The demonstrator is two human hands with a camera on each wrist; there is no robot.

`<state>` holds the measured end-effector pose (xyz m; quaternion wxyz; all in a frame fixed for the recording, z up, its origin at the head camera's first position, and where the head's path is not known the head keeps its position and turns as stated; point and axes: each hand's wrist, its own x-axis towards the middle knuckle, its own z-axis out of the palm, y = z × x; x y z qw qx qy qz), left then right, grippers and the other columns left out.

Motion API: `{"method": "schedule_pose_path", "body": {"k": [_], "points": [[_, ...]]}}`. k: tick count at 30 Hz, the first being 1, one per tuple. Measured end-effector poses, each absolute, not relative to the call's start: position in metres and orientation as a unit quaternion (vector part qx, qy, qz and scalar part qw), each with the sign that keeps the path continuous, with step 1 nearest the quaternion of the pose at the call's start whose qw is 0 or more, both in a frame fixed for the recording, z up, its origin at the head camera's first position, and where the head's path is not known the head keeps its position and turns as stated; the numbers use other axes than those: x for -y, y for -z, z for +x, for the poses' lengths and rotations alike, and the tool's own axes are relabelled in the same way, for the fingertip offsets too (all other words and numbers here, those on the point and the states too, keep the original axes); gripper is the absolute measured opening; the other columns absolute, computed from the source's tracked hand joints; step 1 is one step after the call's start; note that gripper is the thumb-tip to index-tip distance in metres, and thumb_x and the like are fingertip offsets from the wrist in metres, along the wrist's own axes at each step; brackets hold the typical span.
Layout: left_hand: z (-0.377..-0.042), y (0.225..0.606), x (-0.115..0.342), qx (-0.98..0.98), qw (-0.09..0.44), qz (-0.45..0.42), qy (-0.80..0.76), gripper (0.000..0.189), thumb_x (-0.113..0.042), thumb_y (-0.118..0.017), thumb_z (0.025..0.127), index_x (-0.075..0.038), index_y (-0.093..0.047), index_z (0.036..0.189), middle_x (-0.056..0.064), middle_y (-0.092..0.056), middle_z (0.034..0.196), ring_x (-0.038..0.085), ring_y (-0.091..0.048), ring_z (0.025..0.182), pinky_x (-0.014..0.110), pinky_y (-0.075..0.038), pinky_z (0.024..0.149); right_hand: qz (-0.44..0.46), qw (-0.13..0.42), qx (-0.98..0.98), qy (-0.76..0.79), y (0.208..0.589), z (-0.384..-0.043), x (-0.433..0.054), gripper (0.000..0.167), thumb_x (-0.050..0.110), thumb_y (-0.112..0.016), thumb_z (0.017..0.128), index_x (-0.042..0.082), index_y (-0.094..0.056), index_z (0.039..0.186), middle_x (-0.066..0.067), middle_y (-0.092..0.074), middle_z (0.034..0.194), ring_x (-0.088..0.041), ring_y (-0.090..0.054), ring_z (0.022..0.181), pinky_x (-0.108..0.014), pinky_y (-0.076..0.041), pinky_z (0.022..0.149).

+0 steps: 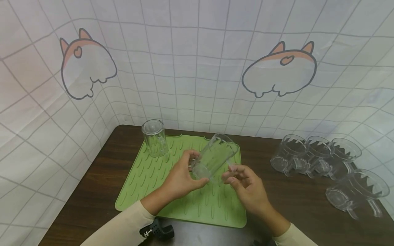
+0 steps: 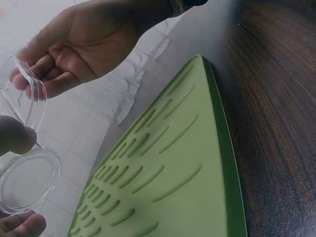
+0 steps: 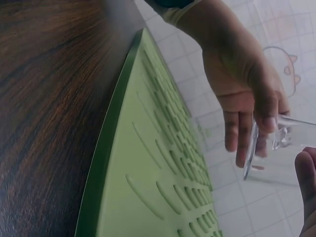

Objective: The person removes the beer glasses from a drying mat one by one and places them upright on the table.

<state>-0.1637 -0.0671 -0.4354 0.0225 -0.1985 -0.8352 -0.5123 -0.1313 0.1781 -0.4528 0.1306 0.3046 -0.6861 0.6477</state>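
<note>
A clear mug (image 1: 217, 153) is held tilted above the green mat (image 1: 135, 184), its round base toward the left hand and its mouth pointing up and away. The left hand (image 1: 184, 174) grips it around the base end, thumb in front and fingers behind. On the other side the right hand (image 1: 246, 184) holds the handle, with its fingers curled at the loop. In the left wrist view the mug's base (image 2: 29, 180) shows below the left thumb, and the right hand (image 2: 84, 49) is at the handle. The left hand (image 3: 247, 84) appears at the mug in the right wrist view.
Another clear mug (image 1: 155, 140) stands on the mat's back left corner. Several clear mugs (image 1: 293, 150) are grouped on the dark wood table (image 1: 264, 153) at right, one mug (image 1: 354, 191) nearer the front. A wall sheet (image 1: 197, 68) with grid lines hangs behind the table.
</note>
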Motion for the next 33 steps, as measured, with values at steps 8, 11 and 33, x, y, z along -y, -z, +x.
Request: {"method": "schedule_pose_path", "body": {"k": [8,11,33], "points": [[-0.1625,0.4382,0.0639,0.838,0.011,-0.201,0.507,0.080,-0.016,-0.091,0.079,-0.010,-0.040,0.140,0.009,-0.056,0.136,0.025,-0.054,0.127,0.042,-0.049,0.103,0.303,0.100,0.679,-0.661,0.4520,-0.1298,-0.1790,0.013,-0.015,-0.059,0.096,-0.009,-0.057,0.108,-0.012,-0.073,0.107,-0.017,-0.071,0.095,-0.033,-0.059,0.084],[-0.1623,0.4394,0.0629,0.838,0.013,-0.200,0.507,0.080,-0.015,-0.092,0.078,-0.010,-0.040,0.139,0.010,-0.056,0.135,0.026,-0.055,0.125,0.041,-0.049,0.103,0.308,0.096,0.673,-0.666,0.4506,-0.1290,-0.1781,0.018,-0.018,-0.061,0.093,-0.010,-0.057,0.108,-0.013,-0.072,0.107,-0.017,-0.071,0.098,-0.033,-0.060,0.085],[-0.1613,0.4445,0.0613,0.846,-0.001,-0.214,0.488,0.090,-0.021,-0.091,0.080,-0.010,-0.034,0.149,0.018,-0.055,0.143,0.031,-0.060,0.124,0.042,-0.053,0.098,0.356,0.136,0.694,-0.611,0.4503,-0.1270,-0.1730,0.025,-0.021,-0.068,0.086,0.000,-0.065,0.099,-0.014,-0.074,0.096,-0.013,-0.071,0.095,-0.029,-0.060,0.081]]}}
